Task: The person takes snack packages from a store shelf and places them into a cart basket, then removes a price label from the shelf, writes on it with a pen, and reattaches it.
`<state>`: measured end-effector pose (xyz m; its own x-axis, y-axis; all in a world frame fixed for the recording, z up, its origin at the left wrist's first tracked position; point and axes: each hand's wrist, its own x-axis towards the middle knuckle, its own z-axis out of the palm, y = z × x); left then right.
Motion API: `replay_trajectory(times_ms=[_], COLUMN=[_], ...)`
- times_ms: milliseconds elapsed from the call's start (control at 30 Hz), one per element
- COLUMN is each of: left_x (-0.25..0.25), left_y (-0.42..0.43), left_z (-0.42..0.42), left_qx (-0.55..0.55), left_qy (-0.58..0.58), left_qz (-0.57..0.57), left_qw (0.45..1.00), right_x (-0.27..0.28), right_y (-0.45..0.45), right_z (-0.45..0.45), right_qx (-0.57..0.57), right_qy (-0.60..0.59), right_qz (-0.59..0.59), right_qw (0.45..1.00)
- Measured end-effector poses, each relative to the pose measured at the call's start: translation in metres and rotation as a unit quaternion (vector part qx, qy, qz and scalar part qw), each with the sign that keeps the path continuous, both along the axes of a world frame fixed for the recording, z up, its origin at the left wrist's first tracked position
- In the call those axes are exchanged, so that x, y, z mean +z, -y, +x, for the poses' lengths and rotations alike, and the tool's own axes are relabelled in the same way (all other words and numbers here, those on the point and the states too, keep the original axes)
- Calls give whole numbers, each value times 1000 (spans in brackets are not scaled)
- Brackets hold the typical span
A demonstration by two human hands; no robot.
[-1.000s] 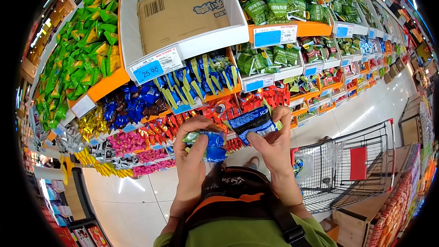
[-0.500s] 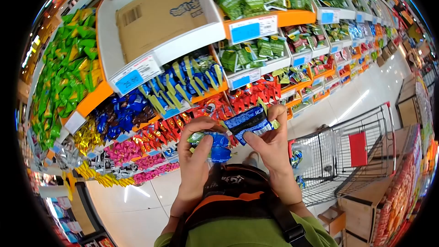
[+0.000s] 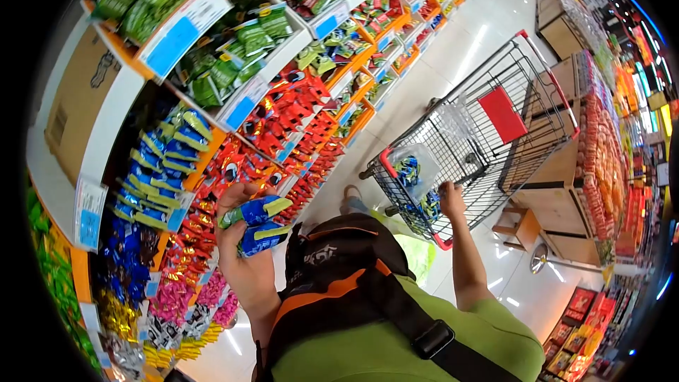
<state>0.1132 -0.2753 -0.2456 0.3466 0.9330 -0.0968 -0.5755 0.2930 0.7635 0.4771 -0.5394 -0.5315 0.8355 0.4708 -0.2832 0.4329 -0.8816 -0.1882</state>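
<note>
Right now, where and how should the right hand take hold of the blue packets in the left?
Probably best by their pale green ends, coming from the person's right: these jut out free, side by side, while the left hand covers the packets' opposite side.

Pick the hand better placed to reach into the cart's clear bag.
Right, probably: the right hand is at the cart, close to the clear bag; the left hand, farther off, holds blue packets.

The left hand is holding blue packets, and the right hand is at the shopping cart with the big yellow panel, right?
Not quite: the head view shows the panel is red. The left hand does hold blue packets, with the right hand at the shopping cart.
</note>
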Motion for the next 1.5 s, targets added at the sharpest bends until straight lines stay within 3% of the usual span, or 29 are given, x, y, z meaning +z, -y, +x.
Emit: replay_trajectory(times_ms=[67, 133, 200, 333, 400, 467, 533, 600, 667, 733, 800, 833, 933, 1333, 1500], left_x=[-1, -2, 4, -4, -9, -8, -5, -11, -8, -6, -2, 1, 5, 22, 16], left_y=[-1, -1, 0, 0, 1, 3, 6, 4, 7, 6, 8, 10, 11, 17, 22], left_z=[5, 10, 18, 25, 33, 39, 38, 35, 34, 29, 25, 23, 12, -18, -16], left_qx=[-25, -48, -59, -79, -106, -102, -97, -112, -100, -125, -115, -99, -81, -57, -23], left_qy=[14, 23, 17, -5, -49, -102, -71, -75, -104, -114, -128, -118, -114, -196, -169], left_qz=[-26, -40, -64, -79, -23, 1, -79, -70, -65, -55, -39, -40, -41, 93, 111], left_qw=[999, 998, 996, 994, 993, 990, 990, 988, 987, 984, 984, 987, 989, 974, 979], right_x=[-2, -45, -68, -39, -17, 32, 96, 190, 236, 263, 274, 269, 279, 293, 299], right_y=[25, 60, 84, 60, 26, -27, -91, -139, -163, -183, -200, -208, -215, -231, -229], right_z=[-14, -16, -15, -14, -18, -34, -64, -103, -133, -155, -167, -174, -188, -217, -217], right_qx=[-17, -9, 4, 31, 26, 70, 47, 95, 177, 253, 350, 331, 153, 147, 156], right_qy=[-73, -138, -338, -251, -110, -39, -206, -354, -441, -452, -340, -330, -522, -576, -582], right_qz=[-109, -178, -224, -214, -118, 173, 423, 464, 501, 491, 475, 508, 474, 485, 467], right_qw=[991, 974, 914, 944, 987, 982, 881, 806, 723, 700, 733, 723, 692, 642, 647])
